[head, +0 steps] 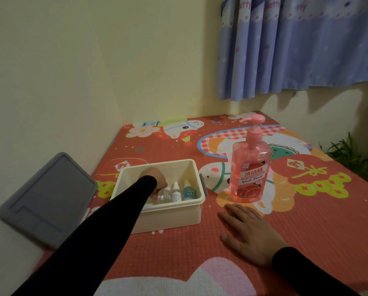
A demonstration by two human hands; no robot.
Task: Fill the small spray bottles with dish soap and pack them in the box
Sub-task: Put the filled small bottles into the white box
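Spray bottles: I count three small bottles (175, 194) standing upright in a row along the near wall of the box, one clear, one white with a pointed cap, one teal-labelled; I cannot tell from here whether any holds soap.
Box: the cream box (197, 202) sits open on the red patterned mat (307, 221), just left of the soap bottle.
Lid: the grey lid (48, 199) is off, leaning against the wall well left of the box.
Dish soap: the pink pump bottle (250, 169) stands upright on the mat, close to the box but apart from it, looking nearly full, with its pump screwed on.
Left hand: my left hand (155, 178) is down inside the box beside the clear bottle; the sleeve hides the fingers, so I cannot tell whether they grip anything.
Right hand: my right hand (246, 229) lies flat on the mat in front of the soap bottle, fingers (232, 212) spread and holding nothing.
Progress: I judge this an early stage, since the soap looks untouched and no small bottle is out on the mat or uncapped.
Left to do: by my reading, take the bottles out, fill each, return them and close the box.
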